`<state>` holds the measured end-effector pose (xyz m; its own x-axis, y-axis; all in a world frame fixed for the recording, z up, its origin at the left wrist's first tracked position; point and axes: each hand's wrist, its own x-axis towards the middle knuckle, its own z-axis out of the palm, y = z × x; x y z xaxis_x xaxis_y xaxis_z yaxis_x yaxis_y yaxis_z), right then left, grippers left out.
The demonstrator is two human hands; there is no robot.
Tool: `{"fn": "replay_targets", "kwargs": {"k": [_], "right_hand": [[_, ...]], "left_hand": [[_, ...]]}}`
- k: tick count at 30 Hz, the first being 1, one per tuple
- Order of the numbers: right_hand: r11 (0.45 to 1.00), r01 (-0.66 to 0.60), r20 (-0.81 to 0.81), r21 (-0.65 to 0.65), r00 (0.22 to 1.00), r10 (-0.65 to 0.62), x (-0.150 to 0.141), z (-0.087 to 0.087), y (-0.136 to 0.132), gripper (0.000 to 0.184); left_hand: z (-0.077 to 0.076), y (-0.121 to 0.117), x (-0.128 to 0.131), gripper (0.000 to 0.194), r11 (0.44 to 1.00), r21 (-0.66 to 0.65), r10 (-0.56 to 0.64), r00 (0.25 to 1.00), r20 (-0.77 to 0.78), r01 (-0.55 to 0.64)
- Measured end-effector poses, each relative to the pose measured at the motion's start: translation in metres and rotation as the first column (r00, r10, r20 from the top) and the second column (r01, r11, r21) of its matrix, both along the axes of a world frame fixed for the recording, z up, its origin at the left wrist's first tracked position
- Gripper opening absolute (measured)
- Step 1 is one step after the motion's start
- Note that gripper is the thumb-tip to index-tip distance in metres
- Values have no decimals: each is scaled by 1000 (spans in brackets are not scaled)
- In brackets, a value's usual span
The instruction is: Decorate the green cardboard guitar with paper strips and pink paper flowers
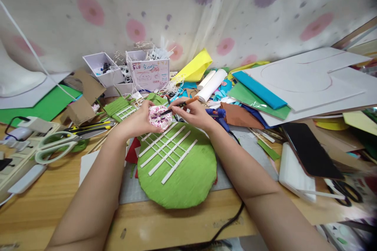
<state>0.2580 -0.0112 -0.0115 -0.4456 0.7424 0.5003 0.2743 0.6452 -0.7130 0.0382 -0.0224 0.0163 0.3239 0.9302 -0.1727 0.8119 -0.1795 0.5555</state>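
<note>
A small round white piece with purple and pink marks (159, 117) is gripped at its left side by my left hand (143, 118). My right hand (191, 113) holds a pen-like brush (188, 102) with an orange-brown upper part, its dark tip touching the marked piece. Below both hands lies a round green paper-covered form (188, 176) with white strips (172, 147) crossing on it as a lattice. Just right of my right hand rests a blue glue gun (218, 115), partly hidden by that hand.
Pale green scissors (55, 145) and a power strip (20, 168) lie at the left. White boxes (149, 71) with wires stand behind. A black phone (312, 150) and white boards (306, 74) are at the right. A grey cutting mat (129, 192) lies under the green form.
</note>
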Motion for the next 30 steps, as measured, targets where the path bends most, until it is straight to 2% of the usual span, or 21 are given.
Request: {"fn": "replay_targets", "kwargs": {"k": [9,21,26,30], "right_hand": [[1000,15,10,-9,1000,-15,0,-2,3,37],[999,20,-35,-29,999,-21,2,-4,3,35],[998,40,-33,-49,999,-42,3,-4,4,42],[989,7,-104,-145,994,-22,4,-6,6,51]], "left_hand": [[-5,3,-3,98,997,48,-57,998,29,56],[-1,2,-2,80,993,42,-116,992,47,114],[-2,2,0,81,985,82,-154,988,21,152],[-2,2,-1,84,983,72,-173,985,14,171]]}}
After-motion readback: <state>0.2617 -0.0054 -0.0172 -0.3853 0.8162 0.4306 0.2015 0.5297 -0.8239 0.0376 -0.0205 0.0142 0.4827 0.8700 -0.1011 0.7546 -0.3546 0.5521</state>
